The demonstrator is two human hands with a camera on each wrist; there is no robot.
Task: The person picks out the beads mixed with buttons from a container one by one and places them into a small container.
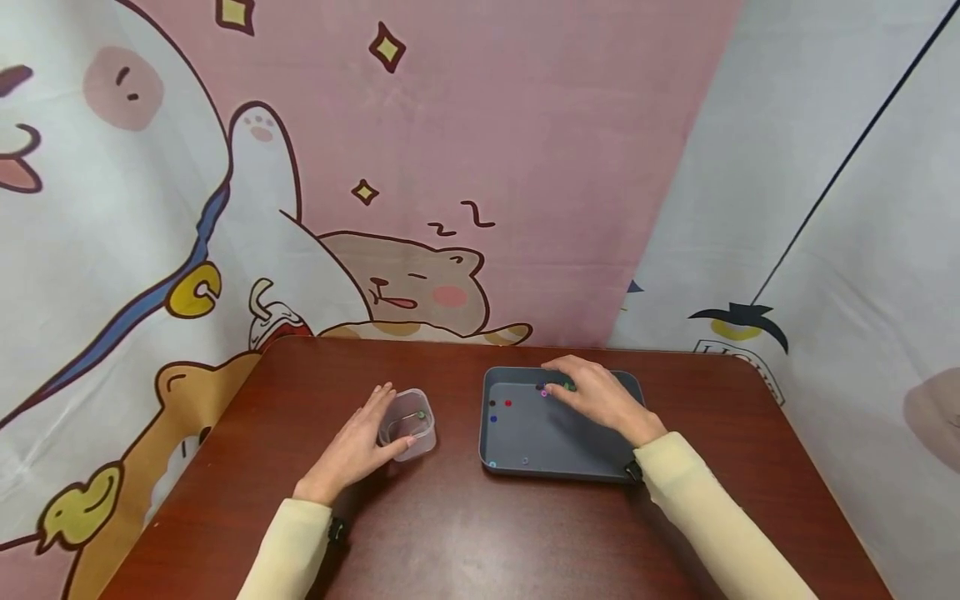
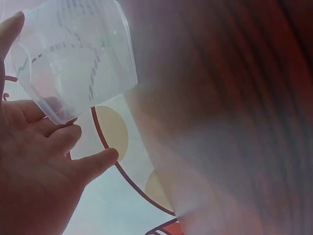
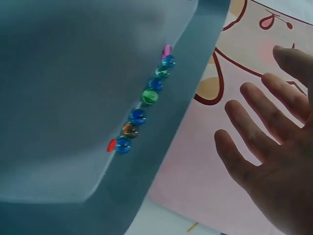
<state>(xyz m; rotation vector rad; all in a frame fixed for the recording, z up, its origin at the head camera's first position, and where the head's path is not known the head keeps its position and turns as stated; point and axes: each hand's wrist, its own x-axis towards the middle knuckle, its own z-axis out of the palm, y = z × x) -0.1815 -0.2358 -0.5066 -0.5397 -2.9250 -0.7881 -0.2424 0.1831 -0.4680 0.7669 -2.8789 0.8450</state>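
My left hand (image 1: 356, 442) stands around the near-left side of a clear plastic container (image 1: 408, 400), fingers near its back and thumb across the front. In the left wrist view its fingers look fairly straight, partly behind the container wall; how firmly they touch is unclear. A green bead (image 1: 422, 414) shows at the container's far right. My right hand (image 1: 592, 392) hovers over the far side of a grey tray (image 1: 570, 473), fingers spread and holding nothing visible. Along one tray wall lie several glass marbles, including a green marble (image 3: 149, 97) and an amber marble (image 3: 130, 130).
Elsewhere in the tray lie a red piece (image 1: 508, 403), a blue piece (image 1: 493, 418) and a light-blue piece (image 1: 492, 464). Tray and container stand apart on a brown wooden table (image 1: 457, 533). A printed cartoon cloth (image 1: 570, 183) hangs behind the table.
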